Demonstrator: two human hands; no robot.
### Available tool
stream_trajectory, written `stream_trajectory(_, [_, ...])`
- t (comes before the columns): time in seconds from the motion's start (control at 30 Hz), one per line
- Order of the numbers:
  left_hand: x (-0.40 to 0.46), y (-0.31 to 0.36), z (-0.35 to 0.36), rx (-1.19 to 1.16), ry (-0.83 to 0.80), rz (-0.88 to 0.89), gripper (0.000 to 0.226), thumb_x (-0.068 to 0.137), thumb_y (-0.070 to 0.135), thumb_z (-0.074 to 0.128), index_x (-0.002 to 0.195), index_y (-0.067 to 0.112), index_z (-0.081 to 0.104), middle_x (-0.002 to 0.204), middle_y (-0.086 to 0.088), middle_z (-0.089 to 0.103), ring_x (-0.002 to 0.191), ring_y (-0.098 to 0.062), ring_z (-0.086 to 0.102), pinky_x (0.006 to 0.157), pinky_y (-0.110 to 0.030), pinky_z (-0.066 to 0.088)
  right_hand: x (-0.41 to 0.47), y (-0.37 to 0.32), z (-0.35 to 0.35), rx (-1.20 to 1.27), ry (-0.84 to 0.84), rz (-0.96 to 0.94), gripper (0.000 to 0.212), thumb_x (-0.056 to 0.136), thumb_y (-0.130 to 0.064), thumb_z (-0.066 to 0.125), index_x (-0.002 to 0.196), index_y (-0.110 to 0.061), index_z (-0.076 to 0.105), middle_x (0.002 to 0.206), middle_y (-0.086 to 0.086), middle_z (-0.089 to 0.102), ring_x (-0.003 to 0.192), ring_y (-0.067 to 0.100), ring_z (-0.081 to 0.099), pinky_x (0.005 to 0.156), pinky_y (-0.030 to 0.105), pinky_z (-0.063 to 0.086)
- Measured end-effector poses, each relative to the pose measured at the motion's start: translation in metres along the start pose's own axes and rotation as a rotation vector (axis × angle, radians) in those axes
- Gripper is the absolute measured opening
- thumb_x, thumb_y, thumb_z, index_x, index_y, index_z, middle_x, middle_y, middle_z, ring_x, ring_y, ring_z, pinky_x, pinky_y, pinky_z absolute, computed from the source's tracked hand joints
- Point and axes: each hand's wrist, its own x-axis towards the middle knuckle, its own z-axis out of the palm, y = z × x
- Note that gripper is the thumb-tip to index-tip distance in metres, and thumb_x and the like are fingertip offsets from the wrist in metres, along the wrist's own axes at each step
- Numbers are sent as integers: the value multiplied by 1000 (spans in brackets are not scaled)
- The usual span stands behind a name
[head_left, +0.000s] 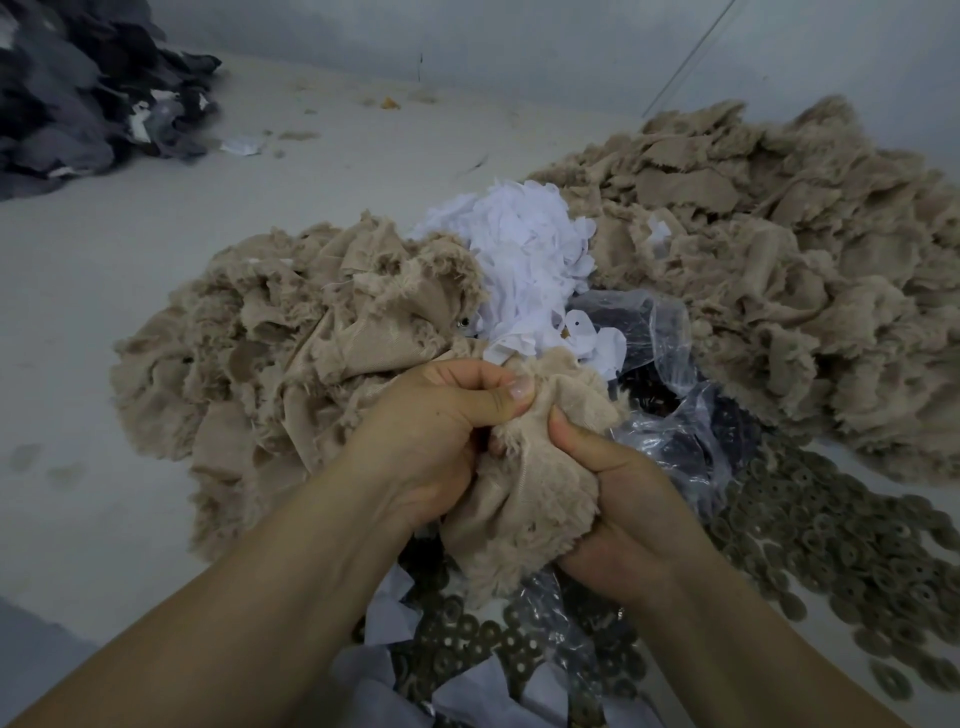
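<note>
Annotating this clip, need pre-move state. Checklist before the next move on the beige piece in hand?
1. Grip of left hand on beige fabric piece: ok.
2. Grip of right hand on the same piece: ok.
3. Piece free of the left beige pile: cannot tell, they overlap in view.
4. Piece clear of the plastic bag: cannot tell.
5. Brown discs lie close beside the right hand: ok.

One wide-angle camera on my head looks forward and down, close over my hands and the worktop (130, 270).
</note>
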Motion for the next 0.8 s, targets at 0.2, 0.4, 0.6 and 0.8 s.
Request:
stream_trajectory(0.2, [0,0,-10,50,-50,54,11,66,8,70,65,-2,67,76,-18,55,64,-26,54,62,-28,57,3,0,-2,-46,57,-17,41,93,-26,56,128,-6,64,122,19,68,110,30,68,89,43,57])
stream_trajectory(0.4, [4,-2,-16,133,-43,80,8,63,10,72,61,2,70,58,-13,61,52,-19,57,53,-24,52,-4,-42,-20,-828,453,-479,29,92,-30,62,86,-4,72,69,1,69,62,20,65,55,27,53])
stream_trajectory(0.6, [8,-8,-13,154,-39,76,7,63,10,71,60,4,71,60,-14,60,59,-23,53,59,-25,51,6,-86,-56,-2022,871,-473,22,95,-10,58,110,-11,74,109,12,73,95,27,65,74,21,37])
stream_trajectory(0.8, [14,-10,-9,136,-25,84,12,57,12,75,62,2,72,62,-15,61,60,-24,54,59,-24,52,17,-91,-63,-2052,750,-174,27,97,-13,58,118,2,68,120,21,67,110,29,60,81,22,35])
